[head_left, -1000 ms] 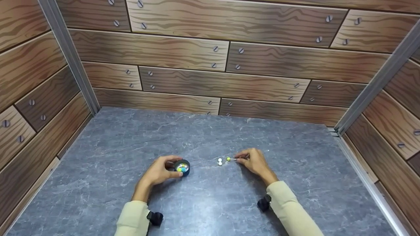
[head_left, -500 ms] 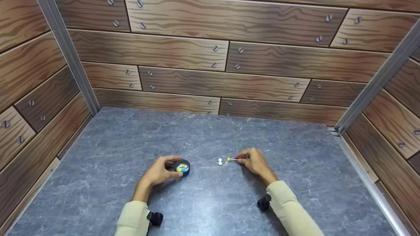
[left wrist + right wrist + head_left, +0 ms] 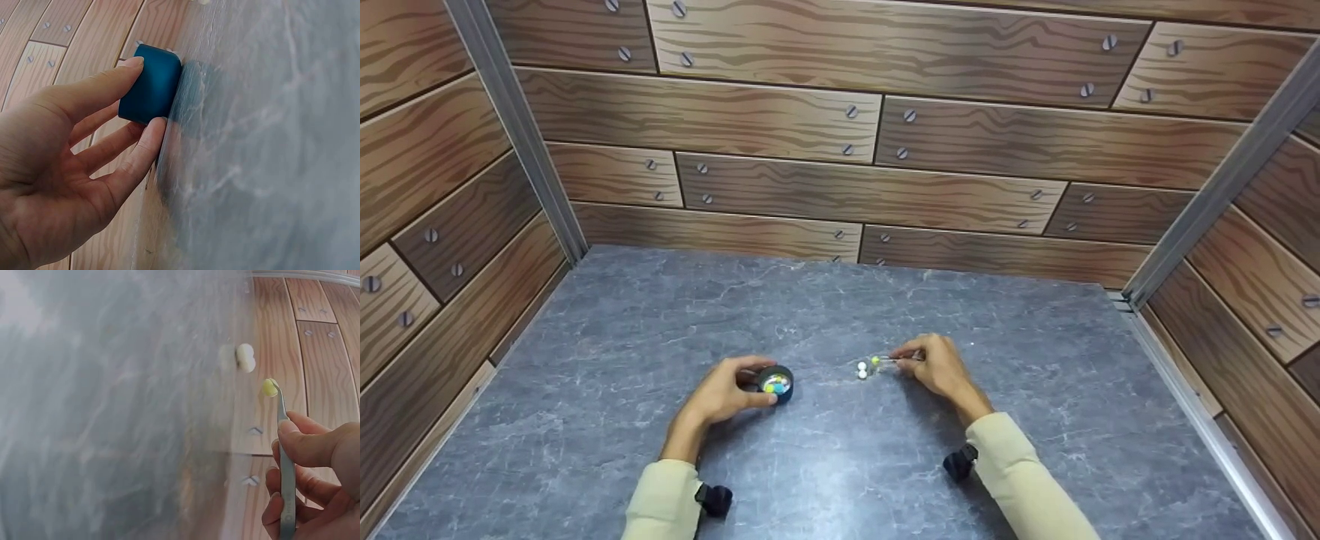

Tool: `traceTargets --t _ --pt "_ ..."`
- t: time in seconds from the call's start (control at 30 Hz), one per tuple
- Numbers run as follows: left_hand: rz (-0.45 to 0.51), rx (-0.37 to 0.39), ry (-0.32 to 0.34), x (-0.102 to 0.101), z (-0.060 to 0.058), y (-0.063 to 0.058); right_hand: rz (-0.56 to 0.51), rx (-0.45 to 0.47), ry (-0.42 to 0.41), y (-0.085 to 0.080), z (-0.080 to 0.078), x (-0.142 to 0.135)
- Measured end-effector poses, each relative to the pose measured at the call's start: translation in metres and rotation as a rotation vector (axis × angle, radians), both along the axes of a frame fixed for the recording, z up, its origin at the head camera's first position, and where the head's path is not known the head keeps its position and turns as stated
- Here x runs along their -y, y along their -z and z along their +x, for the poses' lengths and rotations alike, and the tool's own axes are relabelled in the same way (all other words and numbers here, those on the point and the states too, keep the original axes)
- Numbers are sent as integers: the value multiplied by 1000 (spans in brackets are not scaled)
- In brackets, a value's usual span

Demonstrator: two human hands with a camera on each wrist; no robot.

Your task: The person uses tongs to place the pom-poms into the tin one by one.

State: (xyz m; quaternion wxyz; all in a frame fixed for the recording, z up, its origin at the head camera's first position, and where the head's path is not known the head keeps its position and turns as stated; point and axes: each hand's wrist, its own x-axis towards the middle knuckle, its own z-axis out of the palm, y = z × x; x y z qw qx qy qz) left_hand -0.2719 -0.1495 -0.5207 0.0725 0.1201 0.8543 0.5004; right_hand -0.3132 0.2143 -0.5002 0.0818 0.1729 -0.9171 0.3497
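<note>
My left hand (image 3: 724, 391) holds a small dark blue round container (image 3: 151, 84) between thumb and fingers, its base on the table. Several small coloured balls, yellow, blue and white, show inside it in the head view. My right hand (image 3: 941, 367) pinches metal tweezers (image 3: 287, 478) between thumb and fingers. At the curved tips of the tweezers sits a small yellow ball (image 3: 270, 387), raised off the tabletop in the right wrist view. Just left of it, two white balls (image 3: 862, 370) lie side by side on the table.
The grey marbled tabletop (image 3: 825, 307) spreads around both hands. Wood-print panels (image 3: 780, 180) wall it in at the back and sides, with metal rails at the corners. A black wrist camera (image 3: 715, 500) hangs at the left sleeve, another at the right.
The yellow ball has risen from the table in the tweezers and shifted slightly left, with my right hand moving along. My left hand and the container have stayed in place.
</note>
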Motion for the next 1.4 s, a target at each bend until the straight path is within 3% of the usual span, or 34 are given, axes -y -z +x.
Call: traceTargets --t 0.53,1.4 --pt "6 -16 3 2 0 1 -28 -37 -65 -12 8 30" --pt "15 -25 -1 0 1 2 -66 -12 -125 -8 19 68"
